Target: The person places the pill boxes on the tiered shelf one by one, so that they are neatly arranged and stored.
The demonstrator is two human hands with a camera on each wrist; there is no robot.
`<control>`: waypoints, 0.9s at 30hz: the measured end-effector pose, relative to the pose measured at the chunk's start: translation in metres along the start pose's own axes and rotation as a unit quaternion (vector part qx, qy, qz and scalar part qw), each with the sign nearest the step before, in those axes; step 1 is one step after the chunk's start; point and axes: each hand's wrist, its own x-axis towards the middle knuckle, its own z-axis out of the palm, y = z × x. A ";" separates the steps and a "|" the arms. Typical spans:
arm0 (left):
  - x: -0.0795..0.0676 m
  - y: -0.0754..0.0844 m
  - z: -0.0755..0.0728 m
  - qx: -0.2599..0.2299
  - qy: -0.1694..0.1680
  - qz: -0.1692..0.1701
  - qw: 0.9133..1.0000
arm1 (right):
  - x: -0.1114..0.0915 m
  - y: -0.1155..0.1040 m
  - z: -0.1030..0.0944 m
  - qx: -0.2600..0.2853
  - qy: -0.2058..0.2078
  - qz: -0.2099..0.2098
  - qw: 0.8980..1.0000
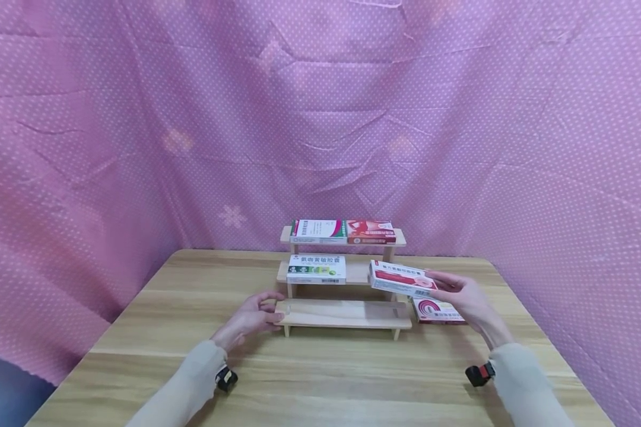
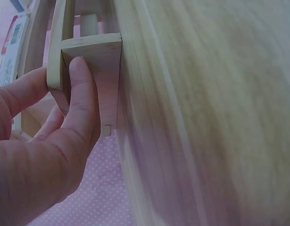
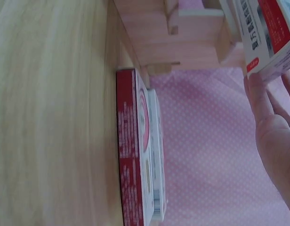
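Note:
A three-tier wooden stand (image 1: 347, 313) stands on the table. My left hand (image 1: 253, 319) grips the left end of its lowest tier; in the left wrist view, thumb and fingers (image 2: 81, 94) pinch the board edge. With my right hand (image 1: 467, 299) I hold a red-and-white medicine box (image 1: 403, 277) by its right end. This box is tilted, over the right part of the middle tier. On that tier's left half lies a white-and-green medicine box (image 1: 316, 270). The top tier carries a white medicine box with green and magenta edges (image 1: 318, 231) and a red one (image 1: 371, 232).
Right of the stand, below my right hand, a white box with dark red sides (image 1: 438, 311) lies on the table. Another white box (image 3: 157, 150) shows beside it in the right wrist view. A pink dotted cloth (image 1: 320, 118) hangs behind the table (image 1: 320, 379).

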 end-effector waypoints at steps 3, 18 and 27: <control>-0.002 -0.001 0.002 0.005 0.009 -0.001 1.000 | 0.005 -0.001 0.006 -0.023 0.001 0.012 1.000; -0.004 -0.003 0.006 0.013 0.022 -0.003 1.000 | 0.029 -0.003 0.022 -0.065 -0.020 0.039 0.997; -0.004 0.001 0.006 0.014 0.021 0.002 1.000 | 0.046 -0.006 0.026 -0.071 -0.044 0.043 0.996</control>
